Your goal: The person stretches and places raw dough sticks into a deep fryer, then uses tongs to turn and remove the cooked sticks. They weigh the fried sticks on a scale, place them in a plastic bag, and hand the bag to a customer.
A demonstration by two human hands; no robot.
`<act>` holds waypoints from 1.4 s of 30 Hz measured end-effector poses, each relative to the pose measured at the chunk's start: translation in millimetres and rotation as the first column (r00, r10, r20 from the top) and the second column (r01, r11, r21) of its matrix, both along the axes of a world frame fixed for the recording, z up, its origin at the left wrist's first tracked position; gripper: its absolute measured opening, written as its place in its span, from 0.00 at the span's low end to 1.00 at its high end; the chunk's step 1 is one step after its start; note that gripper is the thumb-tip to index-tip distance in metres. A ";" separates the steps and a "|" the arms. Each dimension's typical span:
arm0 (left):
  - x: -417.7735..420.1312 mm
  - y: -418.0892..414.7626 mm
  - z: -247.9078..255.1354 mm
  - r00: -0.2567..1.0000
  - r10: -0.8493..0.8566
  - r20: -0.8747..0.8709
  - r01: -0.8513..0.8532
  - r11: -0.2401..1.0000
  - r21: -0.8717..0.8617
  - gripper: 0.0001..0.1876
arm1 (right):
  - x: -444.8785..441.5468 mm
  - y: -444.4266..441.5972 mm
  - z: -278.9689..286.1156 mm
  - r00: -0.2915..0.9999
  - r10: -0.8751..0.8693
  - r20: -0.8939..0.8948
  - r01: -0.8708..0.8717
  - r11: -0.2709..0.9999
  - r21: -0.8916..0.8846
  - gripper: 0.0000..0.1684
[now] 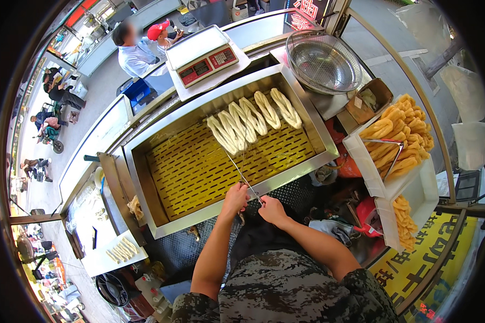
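Note:
My left hand (236, 198) is closed around the near end of a long thin rod, which reaches up over the frying vat (173, 227). My right hand (271, 209) grips a second thin metal rod (248, 185), which slants up and left towards the dough. The two rods cross near the vat's front rim. Several pale, twisted dough strips (245, 117) lie in a row in the yellow oil (194, 173), towards the far right of the vat. A slotted metal plate shows beneath the oil. The rod tips are close to the leftmost strips; contact cannot be made out.
Golden fried dough sticks (404, 133) fill white bins (363, 165) at right, with metal tongs (392, 147) on top. A wire strainer (323, 60) and a red scale (208, 66) stand behind the vat. Raw strips (122, 250) lie on a white board (95, 260) at left. People stand outside.

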State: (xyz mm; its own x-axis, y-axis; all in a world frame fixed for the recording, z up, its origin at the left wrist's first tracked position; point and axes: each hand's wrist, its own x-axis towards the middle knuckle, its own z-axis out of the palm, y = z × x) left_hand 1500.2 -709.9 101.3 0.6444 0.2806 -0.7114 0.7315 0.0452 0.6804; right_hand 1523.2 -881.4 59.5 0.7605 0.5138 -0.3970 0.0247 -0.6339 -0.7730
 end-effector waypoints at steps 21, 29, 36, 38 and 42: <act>13.8 5.3 1.1 0.992 0.126 -0.014 -0.121 0.909 -0.399 0.16 | -2.8 1.4 -6.3 0.998 0.015 0.067 -0.014 1.000 -0.012 0.09; -20.8 21.6 7.5 0.992 0.124 -0.028 -0.126 0.940 -0.317 0.16 | -6.2 1.4 -9.7 0.999 0.008 0.044 -0.009 1.000 0.012 0.09; -32.4 16.0 19.0 0.996 0.084 -0.010 -0.084 0.996 -0.008 0.16 | -5.5 2.0 -12.2 0.998 0.009 0.055 -0.009 1.000 0.009 0.11; -30.2 16.7 16.6 0.996 0.082 -0.026 -0.082 0.997 -0.008 0.16 | -4.5 1.8 -7.5 0.999 0.018 0.031 -0.019 1.000 0.011 0.12; -23.2 17.0 9.4 0.995 0.078 -0.058 -0.080 0.997 -0.021 0.16 | -3.9 3.3 -1.9 0.999 0.017 0.029 -0.017 1.000 -0.001 0.11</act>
